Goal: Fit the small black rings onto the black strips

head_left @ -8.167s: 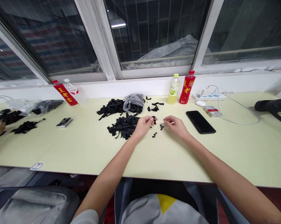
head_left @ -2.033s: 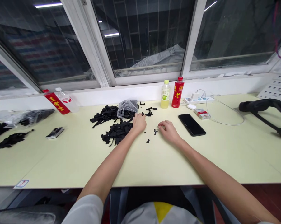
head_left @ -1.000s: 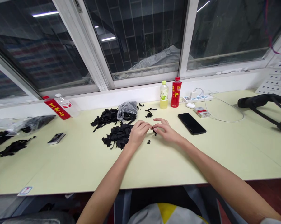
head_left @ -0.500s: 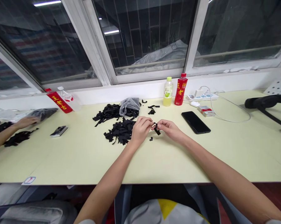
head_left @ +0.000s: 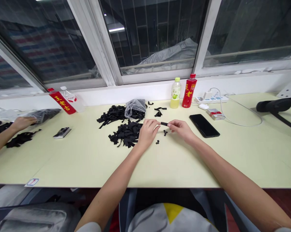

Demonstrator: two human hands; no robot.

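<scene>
A short black fabric strip [head_left: 164, 123] is stretched level between my two hands, just above the table. My left hand [head_left: 147, 131] pinches its left end, and my right hand [head_left: 180, 129] pinches the right end between thumb and fingers. Below the strip lie a few small black rings [head_left: 165, 132], with another little cluster of rings [head_left: 157, 142] nearer me. Beside my left hand spreads a pile of black strips [head_left: 126, 133]. Behind that sit a second pile of strips [head_left: 112, 114] and a clear plastic bag [head_left: 135, 109] with black pieces.
A black phone [head_left: 204, 125] and a small red-and-white box [head_left: 215, 114] lie to the right. A green-capped bottle [head_left: 175, 93] and a red bottle [head_left: 189, 91] stand by the window. At far left, another person's hand [head_left: 23, 123] touches a plastic bag. A small dark box [head_left: 62, 132] lies left.
The strip, bent and hanging before, is now held straight between my hands. Small black rings now show on the table beneath it. The other person's hand has shifted slightly left.
</scene>
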